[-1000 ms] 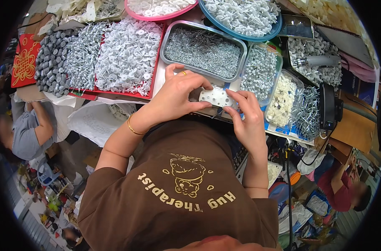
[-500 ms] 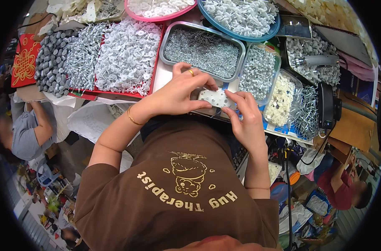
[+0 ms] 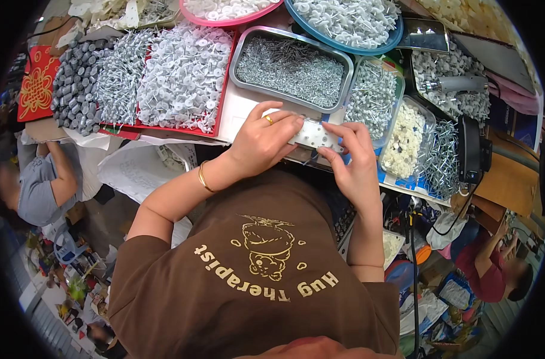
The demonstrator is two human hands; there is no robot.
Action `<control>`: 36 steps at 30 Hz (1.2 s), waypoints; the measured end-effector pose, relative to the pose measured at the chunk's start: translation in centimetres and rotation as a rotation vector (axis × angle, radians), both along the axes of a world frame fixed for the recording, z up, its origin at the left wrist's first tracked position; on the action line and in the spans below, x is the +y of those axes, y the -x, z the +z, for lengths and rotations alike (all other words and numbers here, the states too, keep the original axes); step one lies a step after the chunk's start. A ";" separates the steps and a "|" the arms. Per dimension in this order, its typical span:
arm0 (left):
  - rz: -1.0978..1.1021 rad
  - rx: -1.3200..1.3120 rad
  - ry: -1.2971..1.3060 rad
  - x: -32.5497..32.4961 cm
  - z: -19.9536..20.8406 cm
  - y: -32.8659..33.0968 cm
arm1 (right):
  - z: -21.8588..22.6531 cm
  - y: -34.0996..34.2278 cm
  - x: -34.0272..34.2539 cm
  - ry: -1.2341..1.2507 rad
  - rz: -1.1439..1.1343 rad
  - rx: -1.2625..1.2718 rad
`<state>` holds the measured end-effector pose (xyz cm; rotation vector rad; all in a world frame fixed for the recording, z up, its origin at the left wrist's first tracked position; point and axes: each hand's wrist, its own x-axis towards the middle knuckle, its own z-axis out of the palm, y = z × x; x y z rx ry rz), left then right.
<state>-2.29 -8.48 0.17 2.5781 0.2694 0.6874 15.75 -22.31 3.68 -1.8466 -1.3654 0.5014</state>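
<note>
Between my two hands is a small white block [image 3: 316, 135] with rows of round holes or dots on its top. My left hand [image 3: 261, 136], a ring on one finger, grips its left end, with fingers lying over the top. At the right end, my right hand [image 3: 355, 154] pinches the block between thumb and fingers. Just beyond the block stands a metal tray [image 3: 240, 84] filled with small screws. A clear tub [image 3: 396, 90] of screws with pale heads sits beyond my right hand.
Red trays [image 3: 223, 113] of white plastic fasteners and screws lie to the left, beside grey cylindrical plugs [image 3: 81, 81]. At the back are a pink bowl [image 3: 194, 21] and a blue bowl [image 3: 398, 37]. A black device [image 3: 470, 149] stands right of loose screws [image 3: 441, 161]. Other people sit at both sides.
My left hand has come down toward me, its fingers now covering the block's left part where its top showed before. My right hand still holds the right end.
</note>
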 end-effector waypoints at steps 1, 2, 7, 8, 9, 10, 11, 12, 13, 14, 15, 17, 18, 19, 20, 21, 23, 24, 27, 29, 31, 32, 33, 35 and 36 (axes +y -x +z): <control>0.026 0.000 -0.014 -0.2 0.0 0.0 | 0.1 0.2 -0.4 0.000 0.002 -0.001; 0.029 -0.001 -0.014 -0.1 0.2 0.2 | 0.2 0.6 -1.2 -0.033 -0.011 -0.071; -0.023 -0.038 0.049 0.3 -0.4 0.1 | -1.5 3.7 -2.8 0.014 0.001 -0.198; -0.029 -0.042 0.050 0.4 -0.5 0.0 | -1.9 4.0 -3.0 0.015 -0.004 -0.201; -0.024 -0.041 0.061 0.4 -0.4 0.0 | -2.2 4.4 -3.1 -0.018 -0.028 -0.126; -0.023 -0.042 0.075 0.4 -0.4 0.0 | -2.3 4.6 -3.3 -0.049 -0.055 -0.053; -0.037 -0.023 0.072 0.8 0.2 0.0 | -2.7 4.5 -3.3 -0.049 -0.067 -0.019; -0.037 -0.004 0.086 1.0 0.2 0.4 | -3.3 4.3 -3.5 -0.044 -0.079 -0.027; -0.028 -0.006 0.064 1.0 0.2 0.5 | -3.8 4.1 -3.4 -0.065 -0.026 -0.069; -0.017 -0.009 0.041 0.9 0.1 0.4 | -4.0 3.8 -3.3 -0.086 0.028 -0.112; -0.024 -0.013 0.043 0.7 -0.1 0.3 | -4.0 3.5 -3.1 -0.132 0.054 -0.135; 0.011 -0.022 0.034 0.5 -0.3 0.1 | -4.1 3.7 -2.6 -0.137 0.047 -0.146; 0.005 -0.022 0.034 0.6 -0.1 0.3 | -4.2 3.8 -2.4 -0.145 0.050 -0.153; 0.001 0.005 0.061 0.7 0.8 0.4 | -4.4 3.9 -2.1 -0.179 0.045 -0.178; -0.002 0.032 0.088 0.8 1.3 0.4 | -4.5 4.0 -2.0 -0.179 0.044 -0.177; -0.002 0.034 0.088 1.0 1.4 0.2 | -4.7 4.1 -2.0 -0.184 0.037 -0.201; 0.031 0.179 0.279 1.5 1.6 -0.1 | -4.5 4.4 -1.8 -0.195 0.037 -0.214; 0.037 0.183 0.277 1.5 1.7 -0.2 | -4.1 4.4 -2.0 -0.227 -0.007 -0.178; 0.080 0.166 0.442 1.1 1.7 -0.7 | -4.4 2.5 -2.9 -0.297 -0.155 -0.024; 0.080 0.154 0.435 0.9 1.8 -0.7 | -3.5 1.1 -2.7 -0.240 -0.250 0.057; 0.070 0.139 0.428 0.7 1.8 -0.6 | -2.5 -0.4 -1.3 -0.150 -0.160 -0.042; 0.094 0.133 0.322 0.5 1.7 -0.4 | -2.4 -0.6 -1.5 -0.148 -0.171 -0.051; 0.118 0.124 0.216 0.3 1.4 -0.3 | -2.4 -0.7 -1.6 -0.113 -0.174 0.034; 0.099 0.064 0.109 0.0 0.2 0.4 | -1.5 -1.2 -2.3 -0.005 -0.212 0.116; 0.082 0.009 0.005 0.0 -0.2 0.6 | -0.7 -2.2 -3.1 0.026 -0.295 0.112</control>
